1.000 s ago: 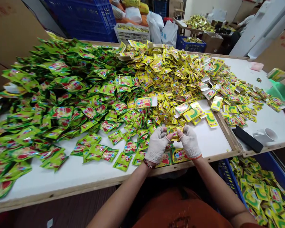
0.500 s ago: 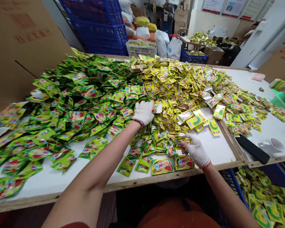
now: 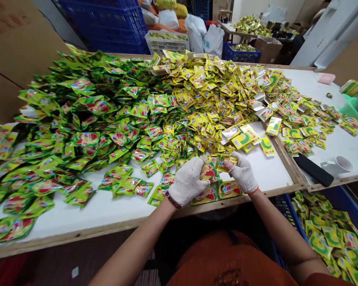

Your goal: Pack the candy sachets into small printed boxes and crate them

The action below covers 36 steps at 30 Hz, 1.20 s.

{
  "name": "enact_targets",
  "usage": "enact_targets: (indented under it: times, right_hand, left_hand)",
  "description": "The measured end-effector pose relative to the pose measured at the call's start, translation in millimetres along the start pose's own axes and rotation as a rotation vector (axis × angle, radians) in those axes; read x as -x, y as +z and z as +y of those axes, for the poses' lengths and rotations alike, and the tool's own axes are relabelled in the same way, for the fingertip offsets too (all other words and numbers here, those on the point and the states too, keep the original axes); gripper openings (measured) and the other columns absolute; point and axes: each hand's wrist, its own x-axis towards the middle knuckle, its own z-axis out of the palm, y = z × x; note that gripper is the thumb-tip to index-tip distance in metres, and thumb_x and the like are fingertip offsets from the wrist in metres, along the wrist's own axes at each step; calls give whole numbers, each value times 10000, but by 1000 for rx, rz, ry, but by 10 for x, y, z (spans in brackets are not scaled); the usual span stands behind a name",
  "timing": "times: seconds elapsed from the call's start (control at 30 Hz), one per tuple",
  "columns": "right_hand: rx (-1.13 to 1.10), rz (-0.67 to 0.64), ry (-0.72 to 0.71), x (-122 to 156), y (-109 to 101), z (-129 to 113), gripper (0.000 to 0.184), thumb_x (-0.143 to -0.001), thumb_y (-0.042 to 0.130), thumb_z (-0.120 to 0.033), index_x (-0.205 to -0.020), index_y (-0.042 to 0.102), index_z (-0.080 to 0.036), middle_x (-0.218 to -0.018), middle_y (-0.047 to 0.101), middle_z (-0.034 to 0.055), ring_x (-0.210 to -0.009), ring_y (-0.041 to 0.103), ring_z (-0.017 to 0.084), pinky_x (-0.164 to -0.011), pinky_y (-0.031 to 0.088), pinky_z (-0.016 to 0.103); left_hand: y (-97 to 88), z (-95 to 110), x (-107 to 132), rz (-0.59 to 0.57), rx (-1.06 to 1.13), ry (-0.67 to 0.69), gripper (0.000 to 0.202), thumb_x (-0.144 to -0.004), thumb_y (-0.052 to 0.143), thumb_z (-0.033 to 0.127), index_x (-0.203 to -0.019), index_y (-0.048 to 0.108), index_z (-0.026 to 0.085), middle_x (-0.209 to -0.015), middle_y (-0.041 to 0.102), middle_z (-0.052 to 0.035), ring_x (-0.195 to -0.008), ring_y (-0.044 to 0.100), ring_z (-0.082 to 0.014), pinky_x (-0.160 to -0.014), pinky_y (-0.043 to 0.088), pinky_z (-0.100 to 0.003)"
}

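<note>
My left hand (image 3: pixel 188 182), in a white knitted work glove with bare fingertips, is closed on a green watermelon packet (image 3: pixel 209 171) near the front of the table. Just right of it, my right hand (image 3: pixel 242 174) in a similar glove pinches a small yellow packet (image 3: pixel 223 162) between thumb and fingers. Below the hands, a flat printed packet (image 3: pixel 230 189) lies at the table's front edge, beside another partly covered by my left hand. A large heap of green packets (image 3: pixel 89 105) spreads on the left, meeting a heap of yellow packets (image 3: pixel 205 85) behind my hands.
A wooden strip (image 3: pixel 289 165) divides the white table (image 3: pixel 107 212). Right of it lie a black phone (image 3: pixel 314 170), a cup (image 3: pixel 340 165) and more packets. A blue crate (image 3: pixel 298 222) of yellow packs stands below right. Stacked blue crates (image 3: pixel 107 28) and a cardboard box (image 3: pixel 14 43) stand behind and left.
My left hand has come back from the heap toward me and now holds a green packet beside my right hand. My right hand keeps its yellow packet. The view has tilted down.
</note>
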Motion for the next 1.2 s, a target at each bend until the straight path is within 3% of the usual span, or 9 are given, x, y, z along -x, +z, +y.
enact_targets:
  times: [0.17, 0.37, 0.47, 0.6, 0.77, 0.83, 1.0, 1.1, 1.2]
  right_hand:
    - [152, -166, 36, 3, -95, 6, 324, -820, 675, -428, -1026, 684, -178, -807, 674, 12, -691, 603, 152, -629, 513, 259]
    - [559, -172, -49, 21, -6, -202, 207, -818, 648, -265, -1011, 712, -223, -979, 725, 55, -1004, 624, 246, -879, 503, 329]
    - [595, -237, -56, 39, -27, -239, 193, -847, 597, -241, -1012, 691, -210, -996, 720, 56, -968, 632, 230, -866, 489, 320]
    - [576, -398, -11, 94, -149, -191, 192, -907, 518, -305, -943, 672, -194, -825, 687, 23, -782, 619, 195, -726, 474, 293]
    - [658, -256, -57, 176, -81, -152, 159, -838, 542, -226, -838, 697, -191, -847, 709, 39, -803, 606, 193, -772, 457, 302]
    - [682, -236, -54, 187, -30, -161, 136, -772, 543, -173, -704, 659, -192, -735, 675, 22, -729, 579, 175, -725, 449, 290]
    - [321, -438, 326, 216, -29, -204, 166, -795, 564, -304, -667, 600, -205, -468, 529, -45, -430, 481, 108, -423, 338, 207]
    - [162, -563, 521, 270, -37, -208, 184, -792, 556, -328, -838, 677, -196, -444, 585, -39, -357, 486, 106, -371, 348, 191]
    - [5, -768, 577, 306, -62, -183, 271, -773, 600, -370, -949, 671, -177, -509, 662, -19, -353, 514, 98, -384, 394, 182]
  left_hand:
    - [19, -44, 32, -11, 32, 33, 379, -708, 659, 257, -1068, 566, 182, -1047, 653, -106, -981, 635, -266, -870, 541, -366]
    - [11, 25, 34, -107, 27, 91, 419, -713, 630, 226, -1123, 594, 146, -1084, 665, -132, -1016, 628, -298, -898, 534, -403]
    - [42, 62, 70, -101, 25, 52, 439, -717, 630, 215, -1147, 605, 134, -1092, 667, -137, -1020, 630, -297, -911, 531, -403]
    - [61, 82, 144, -89, -5, 30, 500, -738, 643, 232, -1220, 599, 107, -1109, 667, -161, -1026, 629, -320, -906, 535, -437]
    - [130, 153, 243, -32, 41, 58, 517, -728, 650, 236, -1226, 612, 103, -1088, 682, -158, -993, 643, -313, -876, 550, -428]
    - [158, 177, 282, -3, 66, 66, 512, -727, 638, 222, -1226, 612, 111, -1081, 684, -155, -1010, 642, -304, -896, 546, -419]
    - [102, 164, 345, -39, 82, 68, 577, -728, 630, 218, -1298, 575, 142, -1127, 675, -148, -1041, 635, -308, -927, 535, -435]
    - [45, 148, 368, -90, 100, 93, 614, -732, 635, 217, -1335, 558, 136, -1158, 666, -150, -1055, 628, -312, -923, 534, -440]
    - [46, 148, 418, -154, 125, 101, 630, -742, 642, 214, -1362, 542, 164, -1172, 659, -133, -1066, 621, -296, -922, 530, -422]
